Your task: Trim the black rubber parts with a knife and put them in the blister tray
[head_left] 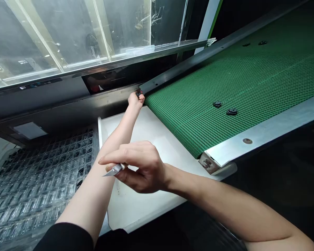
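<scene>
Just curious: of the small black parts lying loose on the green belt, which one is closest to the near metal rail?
The small black part, right one of the close pair mid-belt; its neighbour sits slightly farther, and two others lie far up.

- green conveyor belt (225, 87), upper right of frame, slopes down toward centre; metal side rail (264, 134) along its lower edge
- small black parts on belt: two at centre-right (231, 112), two more near top right (262, 42)
- white tray (151, 146) at belt's lower end, centre frame
- clear compartment tray (36, 184), lower left, holding small dark parts
</scene>
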{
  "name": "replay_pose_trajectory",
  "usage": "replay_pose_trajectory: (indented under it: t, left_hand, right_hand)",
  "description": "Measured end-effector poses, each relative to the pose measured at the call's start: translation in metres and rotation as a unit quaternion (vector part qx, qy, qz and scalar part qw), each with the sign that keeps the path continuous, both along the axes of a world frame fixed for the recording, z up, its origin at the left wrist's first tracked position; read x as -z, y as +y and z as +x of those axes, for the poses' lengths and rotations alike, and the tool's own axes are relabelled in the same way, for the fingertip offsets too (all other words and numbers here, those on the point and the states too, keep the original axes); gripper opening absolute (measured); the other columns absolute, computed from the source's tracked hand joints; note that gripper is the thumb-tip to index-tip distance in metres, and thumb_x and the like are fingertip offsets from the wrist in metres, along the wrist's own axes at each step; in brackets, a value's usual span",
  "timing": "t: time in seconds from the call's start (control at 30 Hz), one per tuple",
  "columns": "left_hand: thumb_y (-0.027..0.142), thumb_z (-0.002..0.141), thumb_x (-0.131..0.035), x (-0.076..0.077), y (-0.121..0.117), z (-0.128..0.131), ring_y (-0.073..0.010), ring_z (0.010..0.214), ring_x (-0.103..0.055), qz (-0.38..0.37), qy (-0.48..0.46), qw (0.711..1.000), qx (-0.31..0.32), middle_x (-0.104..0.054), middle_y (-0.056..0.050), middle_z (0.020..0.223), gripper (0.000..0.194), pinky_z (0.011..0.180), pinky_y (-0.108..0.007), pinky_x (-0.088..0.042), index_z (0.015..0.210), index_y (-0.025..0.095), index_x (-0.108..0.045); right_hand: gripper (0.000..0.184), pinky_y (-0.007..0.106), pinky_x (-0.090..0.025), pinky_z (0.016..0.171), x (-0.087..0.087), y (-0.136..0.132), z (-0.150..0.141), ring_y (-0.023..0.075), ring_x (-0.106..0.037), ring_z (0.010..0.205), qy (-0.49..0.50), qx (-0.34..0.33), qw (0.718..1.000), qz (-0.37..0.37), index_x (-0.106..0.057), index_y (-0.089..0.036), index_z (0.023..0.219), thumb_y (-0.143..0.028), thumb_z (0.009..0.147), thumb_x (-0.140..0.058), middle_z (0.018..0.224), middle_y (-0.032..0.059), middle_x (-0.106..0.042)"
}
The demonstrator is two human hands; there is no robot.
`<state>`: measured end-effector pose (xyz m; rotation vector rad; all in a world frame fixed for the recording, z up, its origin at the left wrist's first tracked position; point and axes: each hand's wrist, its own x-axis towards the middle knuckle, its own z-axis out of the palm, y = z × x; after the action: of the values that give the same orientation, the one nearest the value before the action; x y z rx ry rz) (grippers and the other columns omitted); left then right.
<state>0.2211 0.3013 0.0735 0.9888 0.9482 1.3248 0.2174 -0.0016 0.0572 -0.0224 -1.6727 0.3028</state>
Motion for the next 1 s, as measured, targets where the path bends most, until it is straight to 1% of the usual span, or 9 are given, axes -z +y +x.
replay_pose_trajectory:
  t: [0.2, 0.3, 0.37, 0.47, 0.57, 0.67, 0.8, 0.9, 1.0]
  left_hand:
    - [0.032, 0.120, -0.033, -0.026, -0.015, -0.012, -0.0066, 0.050, -0.034, -0.020, -0.084, 0.995, 0.057, -0.047, 0.001, 0.067, 0.040, 0.046, -0.016, -0.030, 0.090, 0.019, -0.056]
    - [0.040, 0.119, -0.057, -0.036, -0.036, 0.012, -0.0049, 0.048, -0.024, 0.029, -0.016, 0.993, 0.117, -0.037, 0.004, 0.064, 0.043, 0.044, -0.018, -0.016, 0.082, 0.018, -0.054]
    - [0.049, 0.115, -0.069, -0.041, -0.055, 0.032, -0.0055, 0.048, -0.020, 0.119, 0.090, 0.975, 0.163, -0.032, 0.005, 0.062, 0.050, 0.046, -0.022, -0.014, 0.078, 0.017, -0.060]
    - [0.043, 0.116, -0.069, -0.044, -0.088, 0.062, -0.0087, 0.053, -0.029, 0.298, 0.239, 0.904, 0.191, -0.033, 0.002, 0.060, 0.050, 0.056, -0.026, -0.023, 0.075, 0.014, -0.071]
    - [0.036, 0.117, -0.067, -0.045, -0.117, 0.085, -0.0130, 0.065, -0.048, 0.429, 0.336, 0.815, 0.196, -0.054, -0.001, 0.068, 0.043, 0.067, -0.031, -0.032, 0.080, 0.014, -0.075]
    - [0.045, 0.117, -0.068, -0.043, -0.140, 0.100, -0.0175, 0.077, -0.059, 0.489, 0.429, 0.735, 0.191, -0.069, -0.003, 0.082, 0.036, 0.072, -0.034, -0.033, 0.098, 0.016, -0.077]
    - [0.062, 0.115, -0.066, -0.038, -0.156, 0.115, -0.0235, 0.082, -0.065, 0.541, 0.532, 0.623, 0.188, -0.075, -0.005, 0.090, 0.045, 0.071, -0.036, -0.030, 0.115, 0.018, -0.076]
    - [0.056, 0.117, -0.065, -0.033, -0.158, 0.122, -0.0256, 0.084, -0.066, 0.558, 0.550, 0.595, 0.180, -0.077, -0.006, 0.095, 0.041, 0.070, -0.037, -0.029, 0.122, 0.017, -0.074]
    - [0.052, 0.116, -0.066, -0.029, -0.153, 0.123, -0.0247, 0.083, -0.065, 0.540, 0.532, 0.623, 0.194, -0.076, -0.006, 0.094, 0.036, 0.071, -0.037, -0.030, 0.121, 0.016, -0.074]
  right_hand:
    - [0.016, 0.021, -0.063, 0.085, 0.000, 0.000, 0.001, 0.0093, -0.075, 0.082, -0.005, 0.020, 1.000, -0.001, -0.076, -0.011, 0.121, -0.020, 0.122, -0.062, 0.110, 0.0042, -0.082]
    - [0.024, 0.018, -0.064, 0.092, 0.001, 0.002, 0.001, 0.0085, -0.078, 0.091, -0.012, 0.029, 0.999, 0.010, -0.075, -0.011, 0.122, -0.023, 0.125, -0.055, 0.112, 0.0041, -0.082]
    - [0.025, 0.016, -0.063, 0.100, 0.001, 0.003, 0.002, 0.0090, -0.080, 0.100, -0.006, 0.025, 0.999, 0.024, -0.075, -0.009, 0.124, -0.022, 0.125, -0.054, 0.115, 0.0053, -0.082]
    - [0.023, 0.015, -0.061, 0.105, -0.001, 0.004, 0.003, 0.0094, -0.080, 0.104, 0.013, 0.020, 0.999, 0.041, -0.075, -0.006, 0.125, -0.018, 0.123, -0.055, 0.117, 0.0067, -0.082]
    - [0.024, 0.016, -0.062, 0.105, -0.005, 0.003, 0.004, 0.0106, -0.080, 0.106, 0.033, 0.010, 0.998, 0.048, -0.075, -0.003, 0.122, -0.015, 0.122, -0.055, 0.113, 0.0081, -0.081]
    - [0.025, 0.019, -0.064, 0.103, -0.008, 0.001, 0.005, 0.0108, -0.079, 0.108, 0.022, 0.014, 0.998, 0.051, -0.073, -0.001, 0.125, -0.016, 0.123, -0.054, 0.117, 0.0092, -0.081]
    - [0.026, 0.016, -0.063, 0.103, -0.009, 0.003, 0.005, 0.0085, -0.078, 0.103, 0.033, 0.016, 0.996, 0.076, -0.072, 0.000, 0.126, -0.015, 0.124, -0.051, 0.113, 0.0078, -0.081]
    - [0.024, 0.015, -0.059, 0.109, -0.012, 0.003, 0.006, 0.0111, -0.078, 0.106, 0.033, -0.003, 0.994, 0.102, -0.072, 0.008, 0.124, -0.009, 0.119, -0.057, 0.110, 0.0115, -0.080]
    - [0.024, 0.015, -0.058, 0.110, -0.016, 0.001, 0.009, 0.0119, -0.077, 0.104, 0.019, -0.008, 0.995, 0.097, -0.072, 0.014, 0.123, -0.005, 0.116, -0.059, 0.111, 0.0142, -0.080]
